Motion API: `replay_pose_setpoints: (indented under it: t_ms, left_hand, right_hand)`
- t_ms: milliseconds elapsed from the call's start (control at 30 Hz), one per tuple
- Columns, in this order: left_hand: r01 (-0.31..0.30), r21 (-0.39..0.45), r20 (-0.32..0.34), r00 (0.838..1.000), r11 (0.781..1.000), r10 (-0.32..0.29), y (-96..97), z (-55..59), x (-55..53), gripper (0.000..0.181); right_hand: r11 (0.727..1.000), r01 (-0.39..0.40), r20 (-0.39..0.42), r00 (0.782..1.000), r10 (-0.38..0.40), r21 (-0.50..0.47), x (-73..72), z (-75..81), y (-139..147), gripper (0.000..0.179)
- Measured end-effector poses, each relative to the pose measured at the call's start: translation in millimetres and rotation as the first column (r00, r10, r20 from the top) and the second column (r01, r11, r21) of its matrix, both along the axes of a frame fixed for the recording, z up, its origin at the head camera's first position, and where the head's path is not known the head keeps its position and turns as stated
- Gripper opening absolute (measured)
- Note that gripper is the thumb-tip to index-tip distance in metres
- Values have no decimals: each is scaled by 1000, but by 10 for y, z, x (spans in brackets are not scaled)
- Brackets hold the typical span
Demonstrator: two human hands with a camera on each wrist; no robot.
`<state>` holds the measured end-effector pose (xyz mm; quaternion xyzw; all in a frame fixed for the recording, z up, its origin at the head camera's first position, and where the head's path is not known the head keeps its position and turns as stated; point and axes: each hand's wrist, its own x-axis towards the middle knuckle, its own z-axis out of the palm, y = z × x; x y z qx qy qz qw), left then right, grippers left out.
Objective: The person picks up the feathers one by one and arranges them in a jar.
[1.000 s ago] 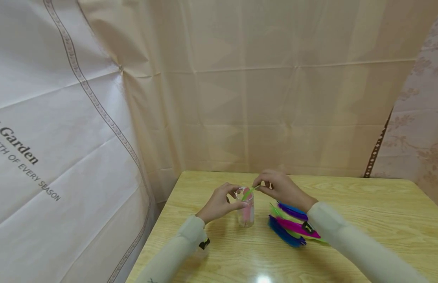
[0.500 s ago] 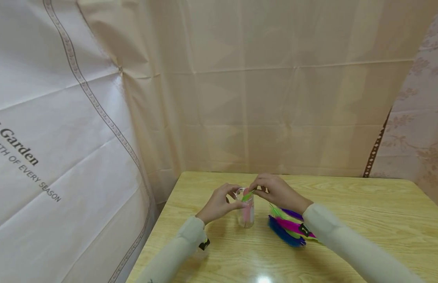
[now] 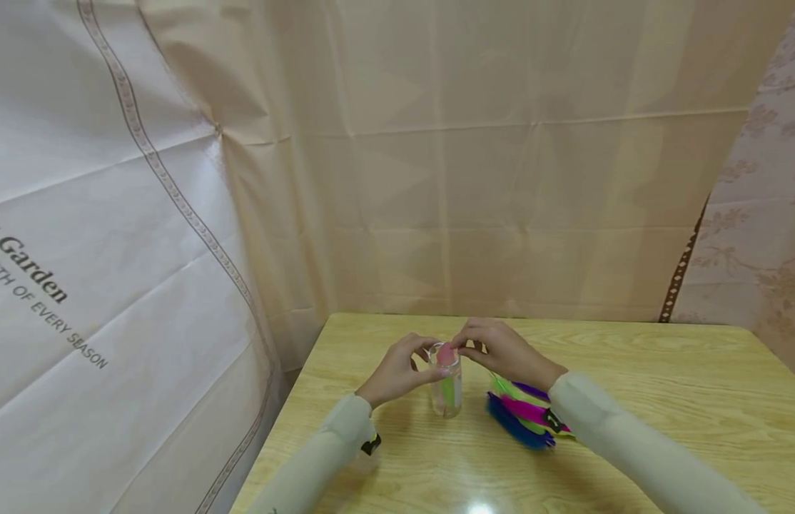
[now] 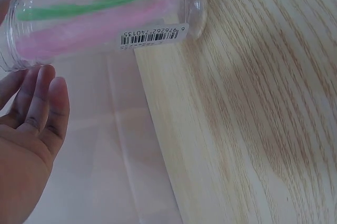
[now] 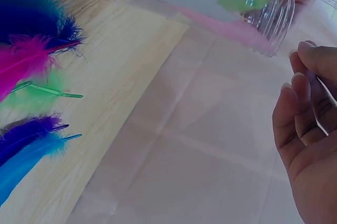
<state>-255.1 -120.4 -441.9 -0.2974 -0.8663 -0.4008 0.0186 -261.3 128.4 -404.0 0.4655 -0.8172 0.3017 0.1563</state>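
A clear jar (image 3: 447,403) stands on the table, holding a pink feather (image 4: 100,26) and a green feather (image 4: 95,5). In the head view the pink feather's tip shows at the mouth, while the green one sits lower inside. My left hand (image 3: 400,368) grips the jar near its rim, thumb in front and fingers behind. Just right of the rim is my right hand (image 3: 503,351); its thumb and index finger are close together, with no feather between them in the right wrist view. A barcode label (image 4: 152,37) sticks to the jar's side.
Loose feathers lie on the table right of the jar: a dark blue feather (image 3: 516,422), a magenta feather (image 3: 526,409), and green and purple ones partly under the right forearm. Fabric sheets (image 3: 500,178) hang behind the wooden table (image 3: 661,400).
My right hand has moved left and down to the jar's mouth and let go of the green feather, which has dropped into the jar. The left hand keeps its grip.
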Motion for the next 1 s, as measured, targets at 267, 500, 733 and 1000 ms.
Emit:
replay_pose_setpoints:
  t_ms: [267,500,733,1000]
  left_hand:
    - [-3,-2,1,1000,1000,3,-11,-4,-13,57]
    - [5,-6,-8,1000,1000,-5,-21,-9,-10,60]
    - [2,-13,-4,1000,1000,-2,-13,-3,2,61]
    - [3,-18,-14,1000,1000,-4,-13,6,16,61]
  right_hand:
    - [998,57,44,997,-57,0,35,26,98,14]
    - [992,125,94,988,-125,11,32,-18,230,12]
    - [983,178,115,977,-181,40,38,-46,398,13]
    - [977,211,110,971,-213,34,7,-108,595,15]
